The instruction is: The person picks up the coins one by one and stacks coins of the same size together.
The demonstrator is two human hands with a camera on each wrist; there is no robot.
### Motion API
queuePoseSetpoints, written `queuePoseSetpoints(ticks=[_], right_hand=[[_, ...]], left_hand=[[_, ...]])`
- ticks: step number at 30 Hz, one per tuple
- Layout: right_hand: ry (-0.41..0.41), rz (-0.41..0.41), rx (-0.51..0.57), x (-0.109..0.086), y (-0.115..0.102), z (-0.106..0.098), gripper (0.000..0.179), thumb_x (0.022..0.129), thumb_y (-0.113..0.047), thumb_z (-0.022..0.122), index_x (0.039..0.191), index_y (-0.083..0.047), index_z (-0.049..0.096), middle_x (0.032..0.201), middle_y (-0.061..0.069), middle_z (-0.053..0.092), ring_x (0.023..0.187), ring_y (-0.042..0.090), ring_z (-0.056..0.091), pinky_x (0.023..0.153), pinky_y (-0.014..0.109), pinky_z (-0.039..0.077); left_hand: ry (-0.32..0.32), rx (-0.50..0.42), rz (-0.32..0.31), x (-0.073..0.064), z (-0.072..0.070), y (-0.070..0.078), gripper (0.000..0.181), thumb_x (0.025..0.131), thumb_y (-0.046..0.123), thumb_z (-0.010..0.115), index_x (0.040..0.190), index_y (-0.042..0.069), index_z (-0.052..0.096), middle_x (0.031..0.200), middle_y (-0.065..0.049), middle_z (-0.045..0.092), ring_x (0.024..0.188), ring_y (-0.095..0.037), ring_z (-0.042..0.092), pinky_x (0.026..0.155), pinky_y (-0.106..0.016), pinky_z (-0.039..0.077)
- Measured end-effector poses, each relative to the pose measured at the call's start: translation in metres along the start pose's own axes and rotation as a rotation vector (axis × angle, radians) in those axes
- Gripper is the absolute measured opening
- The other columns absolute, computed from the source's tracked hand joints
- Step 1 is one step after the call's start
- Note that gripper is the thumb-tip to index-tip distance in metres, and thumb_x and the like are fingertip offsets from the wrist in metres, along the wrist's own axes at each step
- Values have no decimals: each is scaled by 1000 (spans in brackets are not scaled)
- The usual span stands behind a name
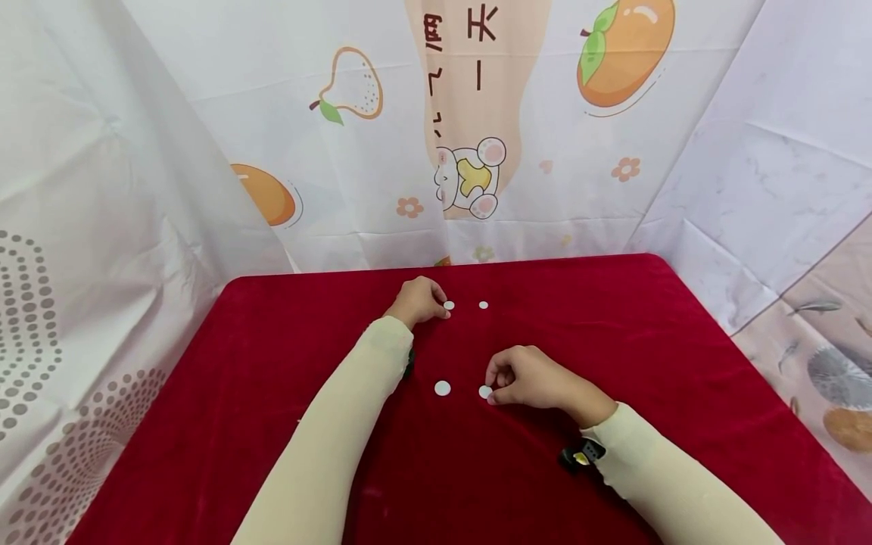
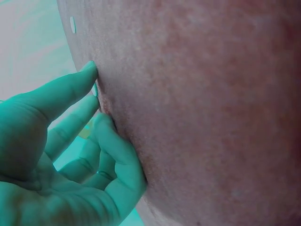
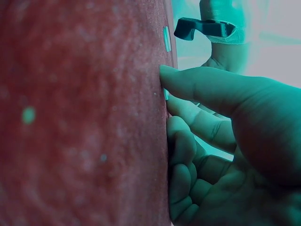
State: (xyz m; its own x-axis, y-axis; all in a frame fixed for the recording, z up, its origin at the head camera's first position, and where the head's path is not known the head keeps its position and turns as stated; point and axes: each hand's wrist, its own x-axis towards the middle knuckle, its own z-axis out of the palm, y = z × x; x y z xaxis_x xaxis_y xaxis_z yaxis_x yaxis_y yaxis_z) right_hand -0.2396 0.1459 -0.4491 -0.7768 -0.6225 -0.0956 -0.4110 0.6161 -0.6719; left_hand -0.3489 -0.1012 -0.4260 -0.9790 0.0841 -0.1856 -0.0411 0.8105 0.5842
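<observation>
Several small flat white discs lie on a red cloth in two rows. At the far row, my left hand [image 1: 417,301] pinches the left disc [image 1: 449,306] by its edges, thumb on the near side and a finger on the far side. Beside it lies the far right disc [image 1: 484,305], untouched. Closer in, my right hand [image 1: 538,378] holds the near right disc [image 1: 485,392] between thumb and finger. The near left disc [image 1: 443,388] lies apart from both hands. Each wrist view shows a sliver of the held disc, left [image 2: 95,89] and right [image 3: 166,94], low against the cloth.
The red cloth [image 1: 286,454] covers a table with rounded far corners. Behind it hangs a white curtain [image 1: 368,166] printed with fruit, and more curtains hang at both sides. A black wrist strap [image 1: 582,454] sits at the right cuff.
</observation>
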Motion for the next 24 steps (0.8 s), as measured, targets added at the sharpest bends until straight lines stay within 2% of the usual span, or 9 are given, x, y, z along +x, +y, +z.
queuePoseSetpoints(ticks=[7, 24], right_hand=[[0, 6, 8, -2, -2, 0, 17, 82, -19, 88, 84, -25, 73, 74, -9, 65, 71, 10, 60, 65, 26, 52], [1, 2, 9, -1, -3, 0, 17, 82, -19, 88, 84, -24, 73, 74, -9, 66, 72, 10, 60, 65, 25, 53]], left_hand=[[-9, 16, -12, 5, 2, 1, 21, 83, 20, 88, 98, 13, 75, 105, -5, 68, 100, -25, 61, 84, -39, 56], [-12, 51, -16, 7, 4, 2, 18, 87, 23, 85, 92, 15, 70, 95, -4, 67, 92, -24, 61, 74, -36, 53]])
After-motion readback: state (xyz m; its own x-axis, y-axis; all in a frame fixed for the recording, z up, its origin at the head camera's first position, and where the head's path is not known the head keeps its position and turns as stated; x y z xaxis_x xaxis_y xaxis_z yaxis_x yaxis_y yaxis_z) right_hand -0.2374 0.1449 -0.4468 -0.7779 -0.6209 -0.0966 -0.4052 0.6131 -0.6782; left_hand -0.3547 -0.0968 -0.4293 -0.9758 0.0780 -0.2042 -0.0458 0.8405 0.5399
